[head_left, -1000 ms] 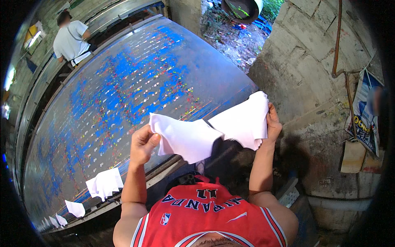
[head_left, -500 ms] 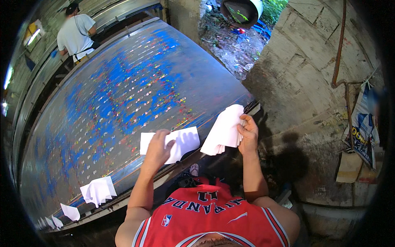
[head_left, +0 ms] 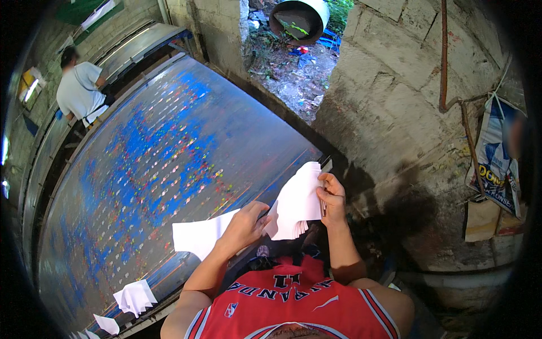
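Note:
My right hand [head_left: 332, 198] grips the right edge of a stack of thin white sheets [head_left: 298, 195], thumb in front and fingers behind. Its lower edges fan out in layers. Whether the sheets are cloth or paper I cannot tell. My left hand [head_left: 247, 227] is at the stack's left edge, thumb and forefinger apart with a dark gap between them; nothing shows in its grasp. Beneath that hand, a single white sheet [head_left: 195, 233] lies along the near edge of the long paint-stained table [head_left: 248, 135], partly covered by the hand and forearm.
More white pieces [head_left: 135, 298] lie spaced along the table's near edge at lower left. A person in a white shirt [head_left: 82, 87] stands beyond the table's far side. Right of me rises a block wall [head_left: 389, 107] with a hanging printed sack [head_left: 497, 152] and a rusty pipe [head_left: 444, 62].
My left hand has left the middle of the sheet on the table and moved right, to the stack's edge. My right hand still holds the stack. The whole view has shifted.

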Available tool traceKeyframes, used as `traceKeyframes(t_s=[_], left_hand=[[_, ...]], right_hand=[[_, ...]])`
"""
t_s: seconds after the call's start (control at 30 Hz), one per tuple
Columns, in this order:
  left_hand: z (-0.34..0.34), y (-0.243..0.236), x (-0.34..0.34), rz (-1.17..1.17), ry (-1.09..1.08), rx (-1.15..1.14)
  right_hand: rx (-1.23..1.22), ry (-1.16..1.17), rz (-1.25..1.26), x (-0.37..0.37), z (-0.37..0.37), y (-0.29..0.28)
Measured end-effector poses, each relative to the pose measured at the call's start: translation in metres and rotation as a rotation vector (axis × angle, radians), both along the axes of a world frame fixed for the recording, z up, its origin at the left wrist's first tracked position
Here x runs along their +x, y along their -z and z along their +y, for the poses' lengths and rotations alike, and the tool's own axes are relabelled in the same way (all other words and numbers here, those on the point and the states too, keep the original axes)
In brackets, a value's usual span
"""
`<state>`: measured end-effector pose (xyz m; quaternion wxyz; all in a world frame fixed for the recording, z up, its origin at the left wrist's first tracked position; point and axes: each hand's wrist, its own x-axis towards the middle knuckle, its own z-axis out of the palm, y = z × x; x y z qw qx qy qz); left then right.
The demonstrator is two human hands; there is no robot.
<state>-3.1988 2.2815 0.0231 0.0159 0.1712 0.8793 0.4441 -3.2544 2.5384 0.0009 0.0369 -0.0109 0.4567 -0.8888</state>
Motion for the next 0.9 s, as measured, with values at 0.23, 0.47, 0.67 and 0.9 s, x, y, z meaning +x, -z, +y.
traceKeyframes(t_s=[0.23, 0.47, 0.67, 0.9], left_hand=[[0.093, 0.015, -0.074, -0.07, -0.007, -0.019], [0.214, 0.049, -0.156, -0.183, -0.022, 0.092], [0.285, 0.108, -0.222, -0.29, -0.263, 0.491], [0.315, 0.134, -0.27, -0.256, -0.501, 0.608]], right_hand=[[-0.09, -0.018, 0.052, -0.065, 0.113, 0.008], [-0.155, -0.081, 0.084, -0.131, 0.254, 0.0], [-0.124, -0.006, 0.057, -0.16, 0.338, 0.007], [-0.097, 0.005, 0.006, -0.189, 0.39, 0.015]])
